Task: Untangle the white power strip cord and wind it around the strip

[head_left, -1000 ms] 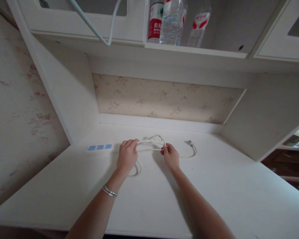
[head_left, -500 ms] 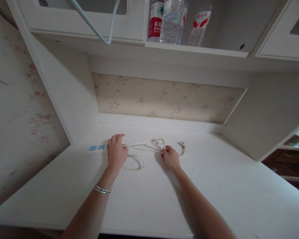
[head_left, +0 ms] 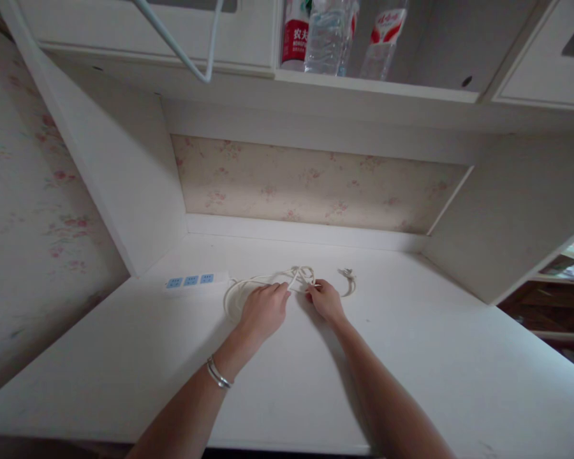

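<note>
A white power strip (head_left: 191,280) with blue sockets lies on the white desk (head_left: 287,376) at the back left. Its white cord (head_left: 242,288) runs right in loops to a knot-like tangle (head_left: 300,276) and ends in a plug (head_left: 347,275). My left hand (head_left: 264,310), a bracelet on its wrist, is closed with its fingertips pinching the cord just left of the tangle. My right hand (head_left: 325,300) is closed on the cord just right of the tangle. The two hands sit close together.
Above the desk a shelf (head_left: 373,86) carries three plastic bottles (head_left: 328,35). A white cable (head_left: 182,51) hangs down at the top left. Cabinet side panels close in the desk on the left (head_left: 124,185) and right (head_left: 507,217). Floral wallpaper lines the back.
My left hand moved right along the cord from near the power strip to beside my right hand. The cord's loop has gathered tighter. My right hand has barely moved.
</note>
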The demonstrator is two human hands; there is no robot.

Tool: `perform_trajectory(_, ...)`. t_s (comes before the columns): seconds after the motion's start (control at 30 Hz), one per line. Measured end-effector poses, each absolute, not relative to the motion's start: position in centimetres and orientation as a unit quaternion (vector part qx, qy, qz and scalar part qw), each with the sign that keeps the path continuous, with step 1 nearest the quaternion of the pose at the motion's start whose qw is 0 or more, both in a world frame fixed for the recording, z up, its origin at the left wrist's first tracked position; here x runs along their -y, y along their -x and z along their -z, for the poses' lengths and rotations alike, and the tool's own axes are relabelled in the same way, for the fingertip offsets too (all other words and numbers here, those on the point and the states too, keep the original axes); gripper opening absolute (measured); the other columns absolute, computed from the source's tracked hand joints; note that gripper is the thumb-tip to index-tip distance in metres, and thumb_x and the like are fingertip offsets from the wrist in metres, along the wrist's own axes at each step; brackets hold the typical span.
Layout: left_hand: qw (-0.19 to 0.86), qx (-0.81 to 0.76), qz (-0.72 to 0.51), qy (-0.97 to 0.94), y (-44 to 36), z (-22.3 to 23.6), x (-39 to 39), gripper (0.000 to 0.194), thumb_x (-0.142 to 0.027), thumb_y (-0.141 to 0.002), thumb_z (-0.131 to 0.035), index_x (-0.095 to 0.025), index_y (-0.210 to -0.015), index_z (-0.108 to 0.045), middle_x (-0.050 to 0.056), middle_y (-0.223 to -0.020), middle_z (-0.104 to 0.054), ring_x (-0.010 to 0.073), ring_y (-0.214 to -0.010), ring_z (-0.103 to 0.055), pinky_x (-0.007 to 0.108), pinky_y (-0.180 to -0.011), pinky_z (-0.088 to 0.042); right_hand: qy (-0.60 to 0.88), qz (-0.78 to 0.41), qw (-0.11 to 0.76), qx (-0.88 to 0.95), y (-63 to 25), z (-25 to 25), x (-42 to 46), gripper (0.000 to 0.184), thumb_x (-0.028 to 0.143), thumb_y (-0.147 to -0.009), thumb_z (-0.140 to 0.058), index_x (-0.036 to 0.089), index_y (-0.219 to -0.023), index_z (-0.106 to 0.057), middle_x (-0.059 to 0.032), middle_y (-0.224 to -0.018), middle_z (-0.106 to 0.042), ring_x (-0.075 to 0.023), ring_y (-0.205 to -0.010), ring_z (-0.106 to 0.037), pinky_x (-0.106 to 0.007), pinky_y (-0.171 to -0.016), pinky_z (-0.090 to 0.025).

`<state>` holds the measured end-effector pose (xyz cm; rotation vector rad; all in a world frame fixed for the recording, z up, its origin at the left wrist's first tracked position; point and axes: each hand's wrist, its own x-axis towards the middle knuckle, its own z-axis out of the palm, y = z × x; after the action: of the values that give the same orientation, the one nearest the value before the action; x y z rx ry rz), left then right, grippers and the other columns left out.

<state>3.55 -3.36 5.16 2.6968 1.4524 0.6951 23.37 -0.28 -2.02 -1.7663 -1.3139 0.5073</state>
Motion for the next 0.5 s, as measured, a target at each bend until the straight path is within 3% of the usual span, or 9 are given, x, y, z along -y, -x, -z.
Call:
perform_trajectory(0.13,-0.054,-0.478,-0.289,-0.828,-1.2,-5.4,2.1,0.027,-0.025,-0.091,-0.035,-0.025,-0.103,-0.059,0.004,-0.094,-0.066,0.0195,-0.092,-0.057,0.034,-0.083,-0.036,0.705,-0.219,0.44,0.511,-24.2,2.4,0.0,0.025,0.029,-0.077,-0.048,0.017,-0.091,-0.065,-0.0053,-0.064,-0.068,-0.0161,-0.053,-0.061,-0.025,-0.051,-0.043)
perform_trajectory(0.3,-0.107,-0.588,-0.362,-0.715,2.2,-6.2,-0.1,0.028,-0.021,-0.091,-0.032,-0.02,-0.104,-0.058,0.007,-0.088,-0.064,0.0223,-0.085,-0.057,0.035,-0.078,-0.037,0.708,-0.216,0.436,0.512,-25.4,2.3,0.0,0.02,0.025,-0.073,-0.05,0.018,-0.073,-0.069,-0.0049,-0.055,-0.065,-0.017,-0.05,-0.059,-0.026,-0.051,-0.044)
perform_trajectory(0.5,-0.134,-0.656,-0.369,-0.645,4.6,-6.2,-1.1,0.031,-0.015,-0.085,-0.036,-0.018,-0.106,-0.059,0.011,-0.095,-0.062,0.0263,-0.089,-0.055,0.039,-0.077,-0.038,0.714,-0.19,0.416,0.53,-25.7,1.7,0.3,0.019,0.026,-0.071,-0.052,0.019,-0.062,-0.067,-0.0029,-0.049,-0.062,-0.0162,-0.05,-0.058,-0.025,-0.052,-0.042)
